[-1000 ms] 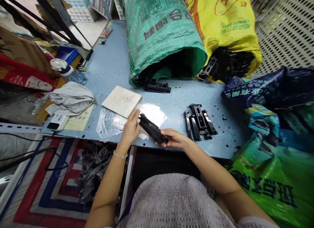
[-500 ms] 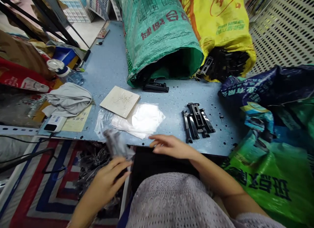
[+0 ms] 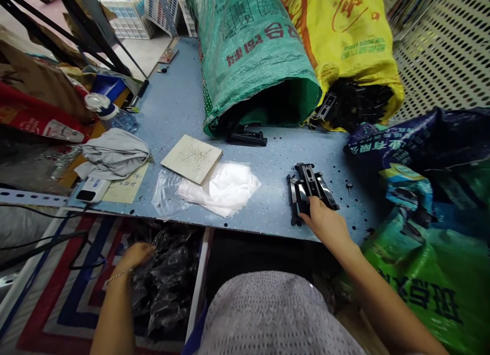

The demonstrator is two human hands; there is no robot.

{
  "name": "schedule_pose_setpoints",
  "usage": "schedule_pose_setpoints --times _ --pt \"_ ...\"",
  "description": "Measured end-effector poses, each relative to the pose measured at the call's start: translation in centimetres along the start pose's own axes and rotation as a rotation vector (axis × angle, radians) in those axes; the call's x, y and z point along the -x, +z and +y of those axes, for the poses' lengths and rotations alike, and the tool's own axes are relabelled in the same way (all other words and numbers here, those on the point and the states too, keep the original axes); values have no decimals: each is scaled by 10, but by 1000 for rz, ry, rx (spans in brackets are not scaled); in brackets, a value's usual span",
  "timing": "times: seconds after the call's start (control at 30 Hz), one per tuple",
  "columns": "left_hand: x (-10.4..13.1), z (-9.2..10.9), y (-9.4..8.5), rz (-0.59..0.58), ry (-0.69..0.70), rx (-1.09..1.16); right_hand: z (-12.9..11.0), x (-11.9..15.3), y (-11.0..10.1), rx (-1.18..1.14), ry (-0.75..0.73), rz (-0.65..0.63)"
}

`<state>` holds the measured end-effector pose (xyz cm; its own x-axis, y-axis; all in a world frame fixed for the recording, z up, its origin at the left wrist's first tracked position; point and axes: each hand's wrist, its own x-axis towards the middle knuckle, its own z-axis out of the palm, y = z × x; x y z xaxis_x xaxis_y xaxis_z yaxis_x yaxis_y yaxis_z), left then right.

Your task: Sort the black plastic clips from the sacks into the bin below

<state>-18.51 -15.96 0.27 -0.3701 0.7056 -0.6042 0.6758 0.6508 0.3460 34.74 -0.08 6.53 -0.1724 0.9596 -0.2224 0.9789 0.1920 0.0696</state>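
My right hand (image 3: 327,221) is at the near end of a small group of black plastic parts (image 3: 307,177) on the blue table. Its thumb and fingers close on one of the long, narrow parts at the left of the group. Below the table's front edge, my left hand (image 3: 138,254) is at the left side of a heap of black parts in clear bags (image 3: 168,278). Its fingers are smeared and partly hidden, so whether they hold anything does not show.
White sheets (image 3: 237,186), clear film and a square cream tile (image 3: 191,158) lie mid-table. Behind stand a green sack (image 3: 256,54) and a yellow sack (image 3: 348,33), both with black parts at their mouths. A bottle (image 3: 111,112) and grey cloth (image 3: 115,153) are left; a green bag (image 3: 417,273) is right.
My left hand has moved down and left to the heap, and the blurred bagged piece by it is no longer in its fingers' view. My right hand has moved right onto the black parts.
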Motion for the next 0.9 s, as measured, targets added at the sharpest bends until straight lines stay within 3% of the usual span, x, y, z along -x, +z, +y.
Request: schedule_pose_setpoints --times 0.1,0.13,0.23,0.27,0.33,0.43,0.57,0.73,0.9 --pt "9 86 6 -218 190 308 3 -4 12 -161 16 19" --pt "10 122 14 -181 305 347 4 -7 17 -257 6 26" --pt "2 226 53 207 596 329 2 -19 31 -660 -84 1" --pt "-5 253 69 328 647 234 -1 -23 34 -817 -108 -28" --pt "-20 288 93 435 649 104 -8 -31 36 -1138 -108 -105" --pt "-40 295 101 322 605 243 -25 -41 28 -1583 -55 -230" --pt "-55 274 83 154 563 480 -58 -64 7 -1990 -62 -369" --pt "-62 266 81 177 508 640 -108 -98 4 -2096 -194 -638" --pt "-63 259 79 194 571 964 -120 -107 27 -2073 -45 -679"
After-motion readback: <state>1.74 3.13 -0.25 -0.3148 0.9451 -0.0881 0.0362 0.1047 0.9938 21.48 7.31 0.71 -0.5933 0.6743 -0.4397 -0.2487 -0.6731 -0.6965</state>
